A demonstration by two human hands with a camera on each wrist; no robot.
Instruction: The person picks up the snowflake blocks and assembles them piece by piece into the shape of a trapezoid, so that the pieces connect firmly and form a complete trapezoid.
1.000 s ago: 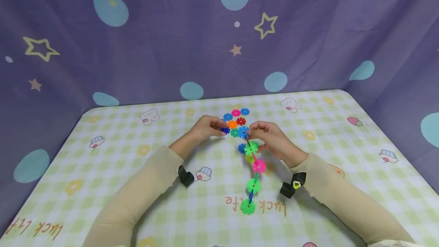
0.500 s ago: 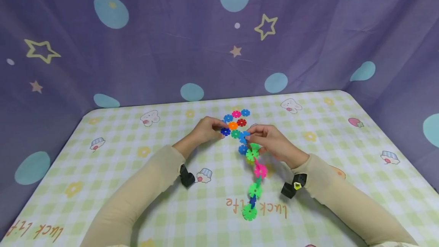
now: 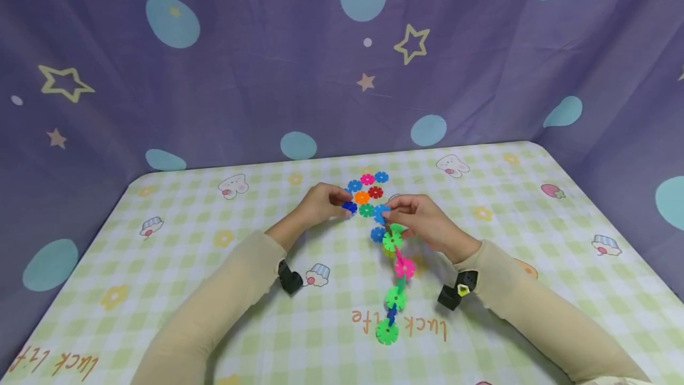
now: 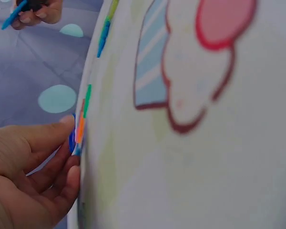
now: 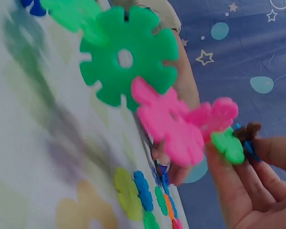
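Note:
My right hand [image 3: 422, 218] pinches a light blue snowflake disc [image 3: 380, 213] at the far end of a chain of interlocking notched plastic discs. A brown disc [image 5: 248, 130] joins it to a light green disc [image 3: 392, 240]. Past that come pink [image 3: 405, 267], green [image 3: 396, 297] and dark blue discs, ending in a green disc [image 3: 387, 331] nearest my body. My left hand [image 3: 322, 204] pinches a dark blue disc [image 4: 72, 136] between thumb and fingers, close over the table at the left of the loose discs.
Several loose discs lie between and beyond my hands: orange [image 3: 362, 197], red [image 3: 376, 192], pink [image 3: 367, 179], green [image 3: 366, 210] and blue [image 3: 355, 185]. Another blue disc [image 3: 377, 234] and a yellow-green one lie under the chain. A purple curtain [image 3: 267, 76] stands behind the checked tablecloth [image 3: 256, 325].
My right hand has come slightly nearer, and the chain has shifted toward my body. The light blue disc has turned. My left fingers have closed on the dark blue disc.

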